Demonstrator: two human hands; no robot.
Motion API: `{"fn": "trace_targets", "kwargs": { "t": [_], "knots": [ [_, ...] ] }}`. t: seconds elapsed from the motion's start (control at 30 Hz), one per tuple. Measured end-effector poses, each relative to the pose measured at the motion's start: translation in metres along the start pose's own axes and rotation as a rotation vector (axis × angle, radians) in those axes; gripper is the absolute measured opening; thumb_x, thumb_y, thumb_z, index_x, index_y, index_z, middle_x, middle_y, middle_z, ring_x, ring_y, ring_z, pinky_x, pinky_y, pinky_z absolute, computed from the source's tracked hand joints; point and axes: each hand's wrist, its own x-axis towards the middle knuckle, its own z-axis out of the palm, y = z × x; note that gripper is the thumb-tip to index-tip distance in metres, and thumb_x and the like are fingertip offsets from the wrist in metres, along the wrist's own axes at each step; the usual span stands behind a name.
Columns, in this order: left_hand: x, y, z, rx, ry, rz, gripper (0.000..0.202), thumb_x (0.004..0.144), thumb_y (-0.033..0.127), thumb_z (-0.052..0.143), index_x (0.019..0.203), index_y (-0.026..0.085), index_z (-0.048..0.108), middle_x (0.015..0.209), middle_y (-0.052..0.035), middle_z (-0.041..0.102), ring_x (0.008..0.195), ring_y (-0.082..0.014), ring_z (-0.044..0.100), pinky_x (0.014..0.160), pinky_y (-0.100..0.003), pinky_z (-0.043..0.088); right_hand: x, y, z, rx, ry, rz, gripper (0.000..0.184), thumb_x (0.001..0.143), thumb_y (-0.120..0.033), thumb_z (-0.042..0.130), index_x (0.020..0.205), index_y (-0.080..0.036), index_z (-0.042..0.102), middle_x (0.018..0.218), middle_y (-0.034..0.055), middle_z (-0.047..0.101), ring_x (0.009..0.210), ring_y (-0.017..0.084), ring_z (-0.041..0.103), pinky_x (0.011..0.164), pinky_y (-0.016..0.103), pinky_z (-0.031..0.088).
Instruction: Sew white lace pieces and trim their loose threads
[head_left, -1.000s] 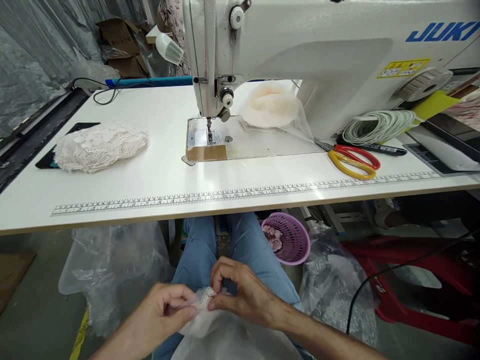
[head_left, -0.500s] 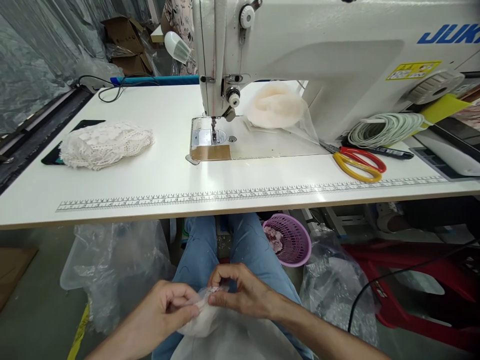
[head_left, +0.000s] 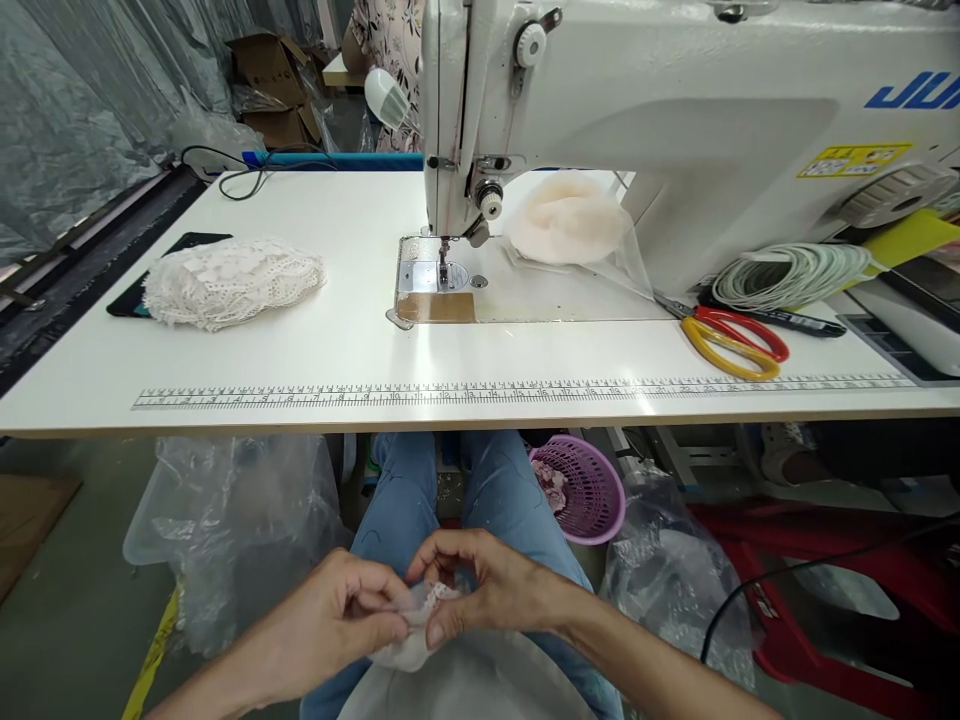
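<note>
Left grip (head_left: 352, 617) and right grip (head_left: 499, 590) pinch sheer, crumpled white fabric (head_left: 409, 652) between them, nearer than the smooth worktop (head_left: 337, 345); its lacy edge (head_left: 441, 592) touches the right grip.

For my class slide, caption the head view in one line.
Left hand and right hand pinch pale fabric in front of a white table bearing a sewing machine and scissors.

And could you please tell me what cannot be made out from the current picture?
All in the head view:
White cloth: its pinched part is hidden by the left hand and right hand.
Dark item: mostly hidden beneath the white lace.
Sewing machine: its right end is cut off by the picture's right edge.
Yellow label: wording too small to read.
Person behind: cut off by the top edge.
</note>
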Motion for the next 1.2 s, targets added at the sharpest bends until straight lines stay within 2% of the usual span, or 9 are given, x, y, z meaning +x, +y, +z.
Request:
{"fn": "trace_targets", "kwargs": {
  "t": [0.13,0.23,0.33,0.43,0.57,0.73,0.83,1.07,1.2],
  "knots": [
    [0.0,0.002,-0.001,-0.027,0.007,0.022,0.025,0.082,0.035,0.056,0.073,0.014,0.066,0.051,0.0064,0.035,0.052,-0.009,0.02,0.05,-0.024,0.016,0.002,-0.005,-0.001,-0.043,0.04,0.037,0.038,0.057,-0.045,0.08,0.071,-0.014,0.064,0.061,-0.0039,0.051,0.058,0.008,0.041,0.053,0.021,0.031],
    [0.001,0.001,-0.002,-0.088,-0.002,0.015,0.023,0.08,0.035,0.059,0.071,0.015,0.065,0.049,0.0074,0.033,0.05,-0.0086,0.02,0.049,-0.024,0.017,0.003,-0.005,-0.001,-0.035,0.037,0.04,0.036,0.059,-0.045,0.078,0.068,-0.014,0.063,0.058,-0.0046,0.048,0.056,0.008,0.039,0.052,0.021,0.03],
    [0.0,0.0,-0.003,-0.159,-0.035,-0.008,0.018,0.076,0.032,0.065,0.077,0.014,0.068,0.054,0.0045,0.049,0.052,-0.009,0.033,0.052,-0.021,0.027,0.003,-0.001,-0.002,0.042,0.016,0.07,0.037,0.056,-0.043,0.081,0.069,-0.014,0.062,0.063,-0.0039,0.051,0.059,0.008,0.043,0.055,0.021,0.034],
    [-0.001,0.0,-0.005,-0.189,-0.058,-0.019,0.017,0.075,0.027,0.065,0.086,0.016,0.07,0.072,-0.0025,0.068,0.064,-0.0138,0.052,0.063,-0.023,0.039,0.002,0.003,-0.004,0.111,0.014,0.092,0.038,0.055,-0.041,0.082,0.069,-0.014,0.06,0.066,-0.0035,0.054,0.062,0.008,0.046,0.058,0.021,0.036],
    [-0.002,-0.003,-0.008,-0.179,-0.031,-0.02,0.016,0.075,0.025,0.064,0.086,0.015,0.07,0.08,-0.0062,0.073,0.075,-0.0189,0.061,0.07,-0.026,0.044,0.001,0.005,-0.006,0.13,0.06,0.113,0.038,0.054,-0.039,0.083,0.07,-0.014,0.059,0.064,-0.0042,0.054,0.06,0.008,0.047,0.057,0.021,0.036],
    [-0.004,0.0,-0.012,-0.182,-0.001,-0.026,0.016,0.074,0.026,0.064,0.084,0.016,0.072,0.078,-0.0047,0.071,0.073,-0.0178,0.06,0.068,-0.025,0.045,0.0,0.002,-0.005,0.157,0.112,0.127,0.039,0.053,-0.037,0.084,0.069,-0.013,0.057,0.06,-0.0037,0.055,0.055,0.007,0.048,0.055,0.021,0.036],
    [-0.006,0.001,-0.014,-0.137,0.017,-0.028,0.014,0.073,0.026,0.063,0.079,0.016,0.071,0.071,-0.0015,0.065,0.066,-0.0146,0.054,0.062,-0.022,0.042,0.0,-0.001,-0.004,0.173,0.126,0.126,0.04,0.051,-0.036,0.085,0.068,-0.013,0.058,0.06,-0.0034,0.057,0.055,0.007,0.049,0.056,0.022,0.037],
    [-0.004,-0.015,-0.012,-0.027,0.032,0.086,0.019,0.068,0.035,0.073,0.073,0.018,0.069,0.071,0.003,0.049,0.068,-0.0126,0.043,0.061,-0.021,0.033,0.0,0.001,-0.006,0.204,0.132,0.103,0.037,0.052,-0.032,0.085,0.068,-0.012,0.058,0.061,-0.0027,0.059,0.056,0.008,0.052,0.057,0.022,0.04],
    [-0.001,-0.021,-0.009,-0.156,0.04,0.099,0.019,0.074,0.036,0.069,0.068,0.017,0.07,0.078,0.0005,0.05,0.07,-0.0133,0.045,0.062,-0.021,0.035,0.0,0.001,-0.006,0.233,0.162,0.113,0.038,0.051,-0.033,0.085,0.068,-0.012,0.058,0.059,-0.0025,0.06,0.057,0.009,0.054,0.058,0.023,0.042]
  ]
}}
